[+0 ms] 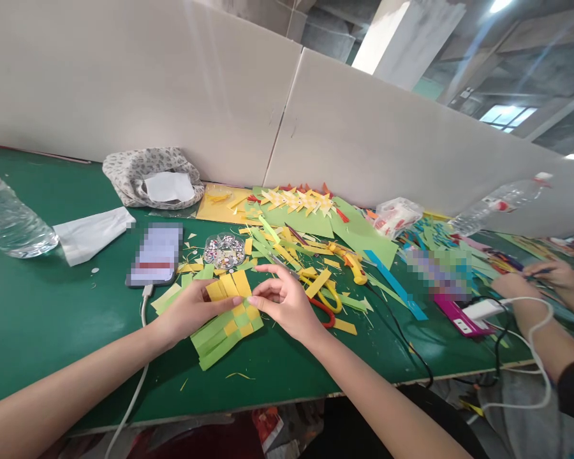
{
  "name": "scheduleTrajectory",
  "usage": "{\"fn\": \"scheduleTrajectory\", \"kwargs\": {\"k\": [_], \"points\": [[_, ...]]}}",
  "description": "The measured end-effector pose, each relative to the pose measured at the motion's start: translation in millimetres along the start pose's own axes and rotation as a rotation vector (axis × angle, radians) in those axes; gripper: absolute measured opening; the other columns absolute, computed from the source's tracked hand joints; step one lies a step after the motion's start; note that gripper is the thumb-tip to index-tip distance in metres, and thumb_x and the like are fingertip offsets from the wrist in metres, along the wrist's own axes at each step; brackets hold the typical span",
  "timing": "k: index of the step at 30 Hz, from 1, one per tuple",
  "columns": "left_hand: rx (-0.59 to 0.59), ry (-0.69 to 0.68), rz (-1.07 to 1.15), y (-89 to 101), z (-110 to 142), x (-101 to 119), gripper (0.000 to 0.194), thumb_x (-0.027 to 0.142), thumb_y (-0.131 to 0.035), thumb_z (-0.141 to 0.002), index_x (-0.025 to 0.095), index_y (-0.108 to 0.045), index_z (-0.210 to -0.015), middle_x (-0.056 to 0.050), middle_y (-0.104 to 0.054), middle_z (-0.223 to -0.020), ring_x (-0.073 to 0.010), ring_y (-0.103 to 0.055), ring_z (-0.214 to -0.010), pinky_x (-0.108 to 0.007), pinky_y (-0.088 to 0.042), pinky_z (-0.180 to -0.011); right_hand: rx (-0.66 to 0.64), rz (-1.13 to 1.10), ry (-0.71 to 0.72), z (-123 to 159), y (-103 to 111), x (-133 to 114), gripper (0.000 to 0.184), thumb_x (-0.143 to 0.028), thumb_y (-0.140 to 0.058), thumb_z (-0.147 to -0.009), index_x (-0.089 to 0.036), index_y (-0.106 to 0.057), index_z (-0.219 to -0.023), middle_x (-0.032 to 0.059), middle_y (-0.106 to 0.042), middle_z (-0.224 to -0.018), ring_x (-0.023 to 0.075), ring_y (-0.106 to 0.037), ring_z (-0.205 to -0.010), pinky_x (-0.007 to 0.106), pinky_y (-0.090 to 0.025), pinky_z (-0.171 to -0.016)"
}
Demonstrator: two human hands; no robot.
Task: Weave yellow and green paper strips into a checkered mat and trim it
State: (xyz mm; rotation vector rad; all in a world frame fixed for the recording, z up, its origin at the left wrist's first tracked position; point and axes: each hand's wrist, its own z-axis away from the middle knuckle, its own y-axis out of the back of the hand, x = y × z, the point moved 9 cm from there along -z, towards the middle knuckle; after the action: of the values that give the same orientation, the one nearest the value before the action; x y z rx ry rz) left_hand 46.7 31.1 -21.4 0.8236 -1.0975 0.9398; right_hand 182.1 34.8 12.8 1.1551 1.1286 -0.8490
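Note:
A woven piece of yellow and green paper strips (pixel 239 324) is held just above the green table, its long green ends pointing down to the left. My left hand (pixel 191 307) grips its left side, thumb lying on top and the other fingers behind. At the upper right edge, my right hand (pixel 283 299) touches the weave with thumb and a fingertip close together; its other fingers are curled, the index raised. Behind the hands lie loose yellow and green strips (pixel 319 283) and scissors with yellow handles (pixel 332 296). Red handles (pixel 324 312) show beside my right wrist.
A phone (pixel 157 255) with a white cable lies at left, near a water bottle (pixel 14 213). A yellow glue gun (pixel 351 261) trails a black cord. Finished paper weaving (pixel 299 201) rests by the partition. Another person's hands (pixel 550 280) work at far right beside a pink power strip (pixel 462 317).

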Motion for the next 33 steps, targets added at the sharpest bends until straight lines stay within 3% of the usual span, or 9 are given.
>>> {"fn": "scheduleTrajectory", "kwargs": {"k": [5,7,14,18,22,25,33], "points": [[0.035,-0.007,-0.066,1.0,1,0,0.026,0.041,-0.069,-0.062,0.017,-0.059,-0.065,0.007,-0.043,-0.048,-0.0067,-0.034,-0.040,-0.018,-0.021,-0.037,0.032,-0.057,0.001,-1,0,2,0.041,-0.027,-0.070,-0.067,-0.023,-0.050,-0.104,-0.0011,-0.063,-0.076,0.0139,-0.061,-0.070,0.027,-0.049,-0.066],[0.044,-0.014,-0.067,1.5,1,2,0.025,0.040,-0.070,-0.061,0.018,-0.058,-0.065,0.007,-0.043,-0.048,-0.0067,-0.033,-0.040,-0.019,-0.021,-0.037,0.042,-0.076,0.016,-2,1,2,0.039,-0.027,-0.069,-0.068,-0.023,-0.051,-0.102,-0.0017,-0.063,-0.074,0.0135,-0.060,-0.069,0.027,-0.049,-0.066],[0.029,-0.036,0.021,2.7,0,7,0.022,0.036,-0.070,-0.063,0.019,-0.064,-0.075,0.005,-0.054,-0.053,-0.0084,-0.045,-0.044,-0.018,-0.029,-0.039,0.094,-0.098,0.018,-3,8,6,0.041,-0.027,-0.071,-0.066,-0.022,-0.049,-0.101,-0.0014,-0.062,-0.074,0.0140,-0.060,-0.070,0.028,-0.049,-0.067],[0.005,-0.046,0.085,0.0,0,9,0.022,0.036,-0.070,-0.064,0.019,-0.064,-0.076,0.003,-0.060,-0.056,-0.0115,-0.054,-0.049,-0.019,-0.037,-0.043,0.026,-0.120,-0.022,-1,-1,10,0.047,-0.029,-0.072,-0.065,-0.023,-0.047,-0.105,-0.0009,-0.062,-0.076,0.0141,-0.060,-0.070,0.028,-0.049,-0.065],[-0.008,-0.054,0.143,-1.2,-2,9,0.023,0.034,-0.073,-0.061,0.021,-0.066,-0.078,0.001,-0.067,-0.068,-0.0172,-0.064,-0.069,-0.023,-0.048,-0.061,0.025,-0.111,-0.009,-2,-1,9,0.045,-0.030,-0.070,-0.067,-0.023,-0.046,-0.105,-0.0012,-0.063,-0.074,0.0143,-0.061,-0.067,0.028,-0.048,-0.063],[-0.017,-0.072,0.163,-0.2,-4,8,0.027,0.033,-0.074,-0.060,0.022,-0.067,-0.084,0.000,-0.070,-0.083,-0.0187,-0.063,-0.083,-0.024,-0.048,-0.072,0.076,-0.104,-0.004,-3,7,9,0.047,-0.029,-0.071,-0.066,-0.022,-0.046,-0.105,-0.0003,-0.064,-0.076,0.0155,-0.062,-0.070,0.029,-0.049,-0.066],[0.034,-0.051,0.068,6.6,-8,-3,0.024,0.038,-0.071,-0.064,0.017,-0.060,-0.066,0.004,-0.059,-0.061,-0.0080,-0.050,-0.053,-0.017,-0.033,-0.047,0.012,-0.126,-0.049,-1,-2,12,0.050,-0.030,-0.071,-0.066,-0.023,-0.044,-0.108,0.0015,-0.067,-0.081,0.0175,-0.064,-0.074,0.031,-0.051,-0.068]]}}
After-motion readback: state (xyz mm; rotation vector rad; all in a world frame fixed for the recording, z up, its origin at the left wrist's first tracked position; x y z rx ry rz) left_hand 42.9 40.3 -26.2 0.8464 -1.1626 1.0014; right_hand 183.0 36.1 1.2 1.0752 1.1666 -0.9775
